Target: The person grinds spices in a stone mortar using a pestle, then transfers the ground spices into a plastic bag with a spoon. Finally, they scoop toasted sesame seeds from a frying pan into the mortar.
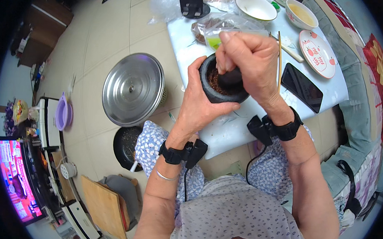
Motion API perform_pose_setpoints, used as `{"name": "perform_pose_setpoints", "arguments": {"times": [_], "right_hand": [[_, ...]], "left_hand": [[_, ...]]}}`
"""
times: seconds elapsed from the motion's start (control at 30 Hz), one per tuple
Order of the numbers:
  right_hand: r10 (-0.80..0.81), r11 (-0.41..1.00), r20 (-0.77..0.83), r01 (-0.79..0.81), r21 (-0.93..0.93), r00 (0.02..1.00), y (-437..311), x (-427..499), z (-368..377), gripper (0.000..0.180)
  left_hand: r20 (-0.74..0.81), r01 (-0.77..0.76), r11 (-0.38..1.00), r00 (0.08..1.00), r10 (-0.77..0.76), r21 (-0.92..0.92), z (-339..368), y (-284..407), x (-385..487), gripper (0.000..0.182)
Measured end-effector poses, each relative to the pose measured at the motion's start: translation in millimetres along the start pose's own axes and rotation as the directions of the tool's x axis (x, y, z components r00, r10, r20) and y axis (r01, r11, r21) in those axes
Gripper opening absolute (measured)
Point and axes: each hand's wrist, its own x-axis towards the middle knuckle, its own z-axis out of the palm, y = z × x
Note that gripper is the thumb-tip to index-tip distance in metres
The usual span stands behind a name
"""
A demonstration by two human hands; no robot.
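Note:
A dark stone mortar [209,92] stands near the left edge of the table. My left hand [197,102] wraps around its near and left side, with the thumb along the near wall and the fingers on the far left. Above the bowl, my right hand [251,57] is closed in a fist around a dark pestle [231,80]. The pestle's lower end is down in the mortar; its upper part is hidden by the fist. Reddish-brown coarse crushed bits [214,81] lie inside against the left wall. Just beyond is a clear plastic bag [229,22] with brown contents.
The table [223,137] also bears a phone [302,87], chopsticks [279,64], an oval plate [317,54], a white bowl [256,7], a bowl of yellowish liquid [301,15] and a black stand [191,4]. On the left are a steel lid [133,89] and a black pan [125,147].

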Motion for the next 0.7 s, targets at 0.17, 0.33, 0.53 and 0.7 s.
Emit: {"name": "perform_pose_setpoints", "arguments": {"times": [0.17, 0.33, 0.53, 0.7], "right_hand": [[-0.198, 0.979, 0.075, 0.201, -0.039, 0.977, 10.5, -3.7, 0.0, 0.028], [-0.258, 0.940, 0.222, 0.297, -0.165, 0.940, -2.8, -14.2, 1.5, 0.010], [-0.308, 0.947, 0.210, 0.321, -0.029, 0.928, -4.3, -20.5, -16.3, 0.014], [0.008, 0.999, 0.092, -0.012, 0.045, 0.996, -18.4, -4.9, -72.6, 0.013]], "left_hand": [[0.089, -0.019, 1.000, 0.996, 0.018, 0.012, -10.1, 1.7, 2.3, 0.112], [-0.044, -0.296, 0.937, 0.950, 0.309, 0.189, -9.6, 14.1, 8.6, 0.077], [-0.148, -0.226, 0.954, 0.955, 0.256, 0.197, -1.4, 35.7, 0.6, 0.055], [-0.101, -0.295, 0.835, 0.919, 0.381, 0.465, -4.1, 51.9, -0.2, 0.052]]}}
